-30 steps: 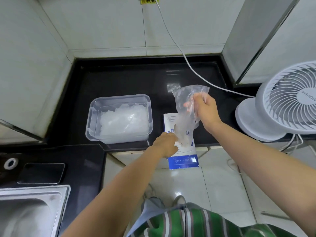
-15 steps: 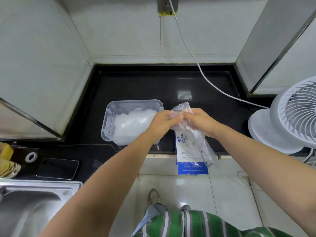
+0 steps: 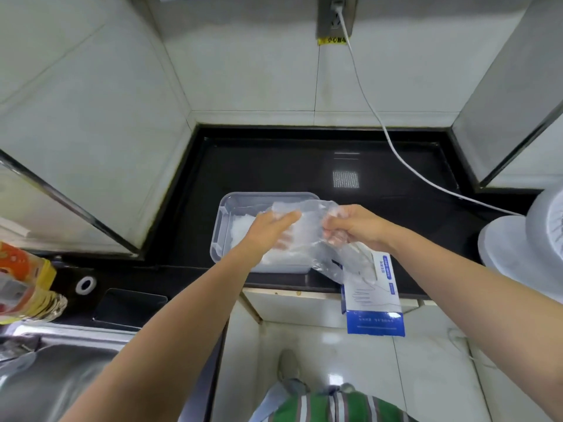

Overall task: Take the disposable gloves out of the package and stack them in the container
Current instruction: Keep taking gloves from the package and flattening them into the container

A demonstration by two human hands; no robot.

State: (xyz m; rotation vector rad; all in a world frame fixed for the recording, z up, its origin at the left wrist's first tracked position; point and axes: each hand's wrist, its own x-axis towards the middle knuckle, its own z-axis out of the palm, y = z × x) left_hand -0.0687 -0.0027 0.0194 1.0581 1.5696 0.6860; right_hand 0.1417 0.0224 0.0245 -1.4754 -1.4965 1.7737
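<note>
Head view: a clear disposable glove (image 3: 308, 224) is stretched between both hands, held in the air above the right part of the container (image 3: 224, 221). Its loose lower end trails down to the right, over the far end of the package (image 3: 375, 303). The left hand (image 3: 269, 231) has a holding grip on the glove's left edge, fingers laid over the film and fingertips showing dimly through it from beneath. The right hand (image 3: 357, 229) has a tight grip, fingers curled and pinching the glove's right edge.

Inside the clear, rectangular container lies a whitish pile of stacked gloves (image 3: 243, 228), partly hidden by the left hand. The container stands on the black table (image 3: 274, 166), near its front edge. The package, a white and blue box with a hand outline printed on it, lies just beside the container to the right, and its blue end juts out past the table's front edge over the tiled floor (image 3: 426, 360).

A white fan (image 3: 518, 243) stands at the right end of the table, and a white cable (image 3: 393, 147) runs from a wall socket (image 3: 335, 16) down across the table toward it. At lower left are a steel sink (image 3: 48, 379) and a bottle (image 3: 24, 284) with an orange and yellow label.
</note>
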